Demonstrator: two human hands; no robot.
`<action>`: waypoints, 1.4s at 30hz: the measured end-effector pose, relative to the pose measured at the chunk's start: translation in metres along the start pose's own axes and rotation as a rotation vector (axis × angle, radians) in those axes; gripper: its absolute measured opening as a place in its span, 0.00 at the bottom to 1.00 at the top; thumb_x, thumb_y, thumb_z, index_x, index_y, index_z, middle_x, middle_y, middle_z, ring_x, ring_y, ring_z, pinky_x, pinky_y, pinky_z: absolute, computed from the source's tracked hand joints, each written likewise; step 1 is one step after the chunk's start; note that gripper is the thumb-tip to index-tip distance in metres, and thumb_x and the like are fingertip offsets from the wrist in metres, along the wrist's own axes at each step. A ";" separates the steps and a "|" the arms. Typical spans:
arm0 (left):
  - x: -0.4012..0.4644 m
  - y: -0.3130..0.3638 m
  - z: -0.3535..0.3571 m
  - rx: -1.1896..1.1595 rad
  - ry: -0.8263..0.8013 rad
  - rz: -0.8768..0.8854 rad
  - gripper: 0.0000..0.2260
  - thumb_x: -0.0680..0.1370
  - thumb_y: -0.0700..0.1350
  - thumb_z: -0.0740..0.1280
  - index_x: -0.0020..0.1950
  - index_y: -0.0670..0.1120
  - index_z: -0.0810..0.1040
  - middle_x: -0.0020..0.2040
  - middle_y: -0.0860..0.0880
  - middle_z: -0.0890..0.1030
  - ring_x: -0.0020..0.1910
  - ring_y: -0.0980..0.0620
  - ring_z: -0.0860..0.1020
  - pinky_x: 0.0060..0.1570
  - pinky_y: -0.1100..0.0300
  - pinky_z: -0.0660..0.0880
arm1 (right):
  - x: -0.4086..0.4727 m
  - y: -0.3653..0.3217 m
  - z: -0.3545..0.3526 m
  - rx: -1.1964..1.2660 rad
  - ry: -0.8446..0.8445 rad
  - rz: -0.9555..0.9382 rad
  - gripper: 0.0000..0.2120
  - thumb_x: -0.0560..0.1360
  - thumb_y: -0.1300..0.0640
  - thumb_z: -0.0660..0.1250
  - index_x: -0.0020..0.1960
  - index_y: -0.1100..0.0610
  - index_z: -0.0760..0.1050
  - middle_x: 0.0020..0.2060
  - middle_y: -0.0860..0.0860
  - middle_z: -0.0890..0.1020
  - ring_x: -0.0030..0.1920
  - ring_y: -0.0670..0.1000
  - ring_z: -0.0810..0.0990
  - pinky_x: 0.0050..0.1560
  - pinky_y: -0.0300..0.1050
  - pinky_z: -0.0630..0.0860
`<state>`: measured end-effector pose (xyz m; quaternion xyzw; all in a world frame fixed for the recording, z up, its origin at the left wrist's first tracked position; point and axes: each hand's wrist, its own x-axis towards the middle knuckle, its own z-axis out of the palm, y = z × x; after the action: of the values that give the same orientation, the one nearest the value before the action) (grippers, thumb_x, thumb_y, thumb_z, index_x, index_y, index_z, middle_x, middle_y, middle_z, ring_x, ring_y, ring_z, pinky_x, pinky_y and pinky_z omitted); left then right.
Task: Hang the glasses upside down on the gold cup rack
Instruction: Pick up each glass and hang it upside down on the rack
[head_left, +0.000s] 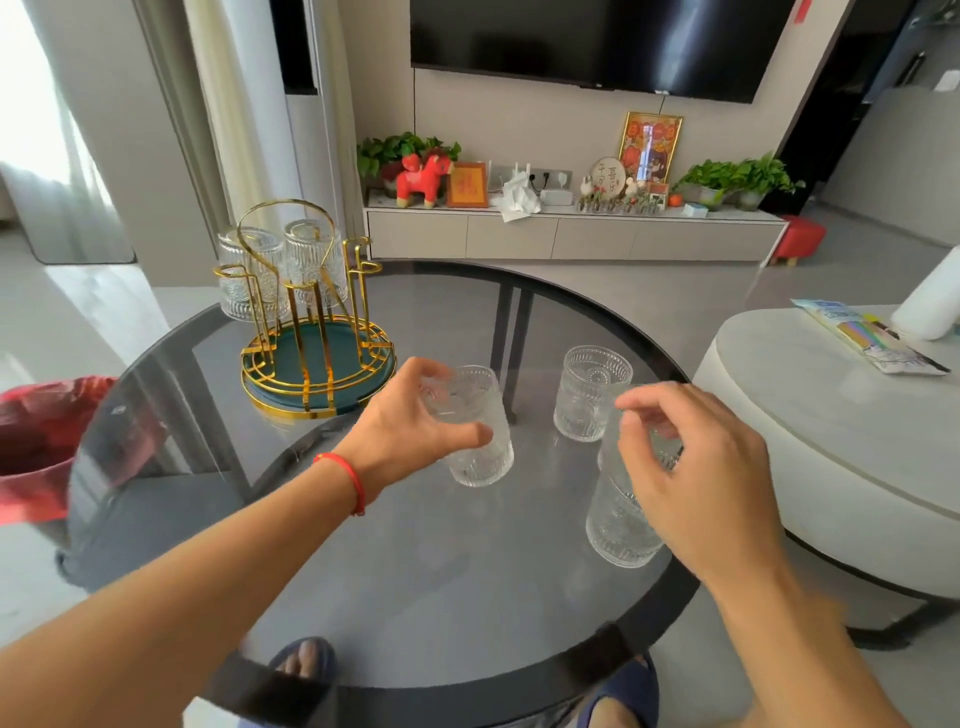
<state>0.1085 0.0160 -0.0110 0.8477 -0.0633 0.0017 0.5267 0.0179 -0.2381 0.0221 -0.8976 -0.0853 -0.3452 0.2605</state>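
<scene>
Two glasses already hang upside down on the gold cup rack (306, 317), which sits at the far left of the round glass bench (415, 571); one inverted glass (249, 275) is on the left pegs and a second inverted glass (314, 257) is beside it toward the back. Three more glasses are upright on the bench. Left hand (410, 426) has its grip wrapped round the middle glass (475, 431), thumb in front, fingers curled over the rim. Right hand (696, 467) hovers over the near glass (621, 514) at the right edge, fingers loosely curled at its rim; whether that grip is actually pinching the glass I cannot tell. A far glass (589, 392) stands free between the hands, untouched.
</scene>
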 end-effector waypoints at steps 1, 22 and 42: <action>0.000 0.002 -0.005 -0.102 0.001 -0.040 0.40 0.57 0.61 0.81 0.65 0.52 0.72 0.58 0.52 0.77 0.54 0.50 0.81 0.41 0.58 0.83 | -0.001 -0.010 0.009 0.099 -0.019 -0.039 0.07 0.79 0.55 0.65 0.51 0.52 0.82 0.46 0.44 0.85 0.44 0.45 0.82 0.47 0.36 0.77; 0.022 -0.035 -0.070 0.154 0.326 -0.040 0.25 0.77 0.63 0.57 0.45 0.44 0.84 0.44 0.46 0.82 0.45 0.46 0.79 0.45 0.53 0.73 | 0.068 -0.072 0.130 1.096 -0.156 0.878 0.27 0.75 0.55 0.78 0.70 0.54 0.73 0.63 0.55 0.82 0.59 0.53 0.86 0.50 0.53 0.87; 0.033 -0.044 -0.062 0.782 0.114 -0.157 0.11 0.79 0.46 0.64 0.58 0.43 0.80 0.57 0.43 0.80 0.60 0.39 0.77 0.59 0.43 0.75 | 0.252 -0.114 0.219 0.490 -0.212 0.358 0.36 0.70 0.50 0.78 0.75 0.52 0.73 0.74 0.53 0.76 0.70 0.58 0.78 0.65 0.59 0.80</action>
<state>0.1501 0.0872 -0.0199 0.9850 0.0363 0.0325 0.1656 0.2942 -0.0330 0.0984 -0.8398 -0.0331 -0.1676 0.5153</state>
